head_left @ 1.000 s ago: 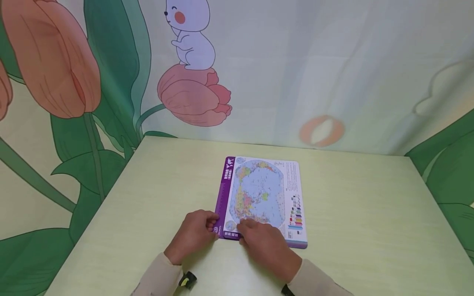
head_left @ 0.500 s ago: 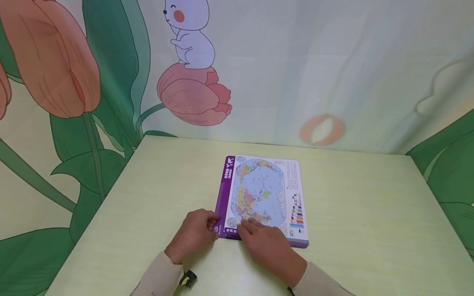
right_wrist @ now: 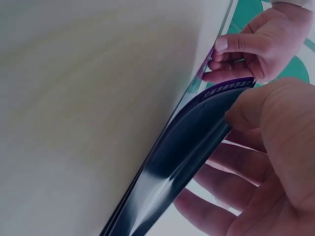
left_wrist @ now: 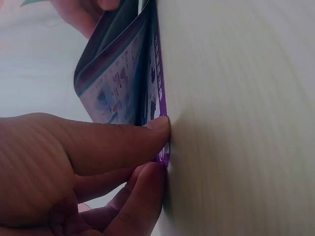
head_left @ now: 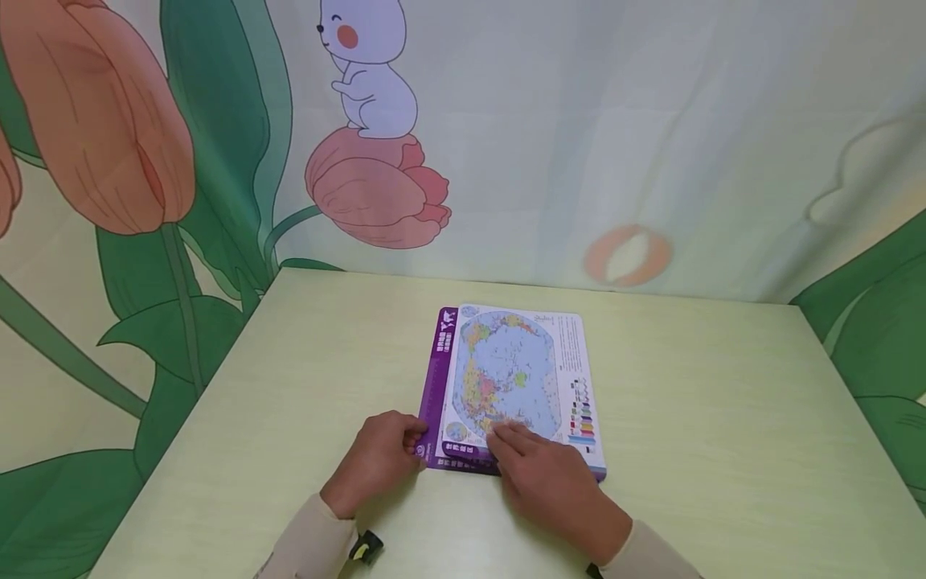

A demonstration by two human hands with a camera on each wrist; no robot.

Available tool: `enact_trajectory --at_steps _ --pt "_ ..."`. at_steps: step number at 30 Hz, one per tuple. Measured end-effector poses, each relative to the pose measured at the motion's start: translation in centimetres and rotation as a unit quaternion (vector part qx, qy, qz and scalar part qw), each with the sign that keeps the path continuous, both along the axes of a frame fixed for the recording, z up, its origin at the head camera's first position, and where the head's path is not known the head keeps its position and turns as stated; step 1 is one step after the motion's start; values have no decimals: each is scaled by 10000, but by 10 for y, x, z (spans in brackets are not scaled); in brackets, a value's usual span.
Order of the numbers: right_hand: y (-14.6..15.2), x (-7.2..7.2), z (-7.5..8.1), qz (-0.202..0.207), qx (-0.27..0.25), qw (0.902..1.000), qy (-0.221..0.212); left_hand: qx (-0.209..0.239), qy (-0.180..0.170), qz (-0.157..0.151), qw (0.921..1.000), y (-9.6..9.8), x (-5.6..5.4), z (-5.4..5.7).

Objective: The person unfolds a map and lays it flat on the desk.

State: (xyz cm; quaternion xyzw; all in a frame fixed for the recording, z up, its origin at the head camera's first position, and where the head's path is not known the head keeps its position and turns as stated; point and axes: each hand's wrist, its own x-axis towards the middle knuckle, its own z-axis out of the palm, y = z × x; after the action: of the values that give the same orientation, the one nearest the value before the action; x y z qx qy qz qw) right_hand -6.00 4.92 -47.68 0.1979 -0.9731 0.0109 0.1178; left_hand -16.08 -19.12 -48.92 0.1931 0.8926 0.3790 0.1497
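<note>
A world map sheet (head_left: 506, 366) with purple borders lies in layers on the table, its upper layer raised at the near edge. Below it, a lower layer shows a purple strip (head_left: 432, 394) along the left side. My left hand (head_left: 378, 457) pinches the lower layer's near left corner between thumb (left_wrist: 123, 145) and finger. My right hand (head_left: 560, 490) grips the upper layer's near edge, fingers on the printed face and thumb (right_wrist: 246, 110) on the dark underside. In the right wrist view the raised layer (right_wrist: 192, 137) bows away from the one beneath.
The pale wooden table (head_left: 723, 418) extends on both sides of the map. Behind it hangs a curtain (head_left: 550, 145) printed with tulips and a white cartoon animal (head_left: 379, 96). A black strap end (head_left: 366, 547) shows at the left cuff.
The right hand has moved right, and the upper layer's near edge has lifted and shifted, showing more of the lower layer's purple border. The left hand stays at the corner.
</note>
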Motion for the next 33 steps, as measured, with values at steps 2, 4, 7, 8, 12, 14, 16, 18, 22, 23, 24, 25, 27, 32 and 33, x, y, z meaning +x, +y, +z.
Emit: enact_trajectory --at_steps 2,4,7,8,12,14,16,18,22,23,24,25,27,32,33 --pt "4 2 0 26 -65 10000 54 7 28 5 10000 0 0 0" --pt "8 3 0 45 -132 9998 129 2 61 12 10000 0 0 -1" --pt "13 5 0 37 -224 9996 167 -30 73 23 10000 0 0 -1" --pt "15 6 0 23 -239 9996 174 -32 66 21 10000 0 0 -1" --pt "23 10 -1 33 -186 9995 256 -42 51 3 10000 1 0 -1" --pt "27 11 -1 57 -113 9994 335 -41 26 5 10000 1 -1 -1" --pt "31 12 -1 75 -68 9992 388 -60 -2 8 10000 1 -1 -1" --pt "34 14 -1 10 15 9995 319 -77 -56 23 10000 2 -1 -1" --pt "40 18 1 -223 142 9996 -54 -103 -94 11 9999 1 -1 -1" --pt "41 19 1 -285 153 9994 -132 -106 -100 5 9999 1 -1 -1" --pt "43 20 2 -323 155 9992 -181 -112 -94 2 9999 1 0 -1" --pt "44 21 2 -352 159 9991 -197 -113 -82 -2 9999 1 0 -1" --pt "48 23 2 -325 119 9994 -88 -121 -64 -5 9999 1 0 -2" --pt "59 26 0 -232 -131 9979 589 -148 81 -14 9999 2 0 -2" --pt "61 26 0 -233 -222 9969 716 -177 106 -21 9998 2 1 -2"
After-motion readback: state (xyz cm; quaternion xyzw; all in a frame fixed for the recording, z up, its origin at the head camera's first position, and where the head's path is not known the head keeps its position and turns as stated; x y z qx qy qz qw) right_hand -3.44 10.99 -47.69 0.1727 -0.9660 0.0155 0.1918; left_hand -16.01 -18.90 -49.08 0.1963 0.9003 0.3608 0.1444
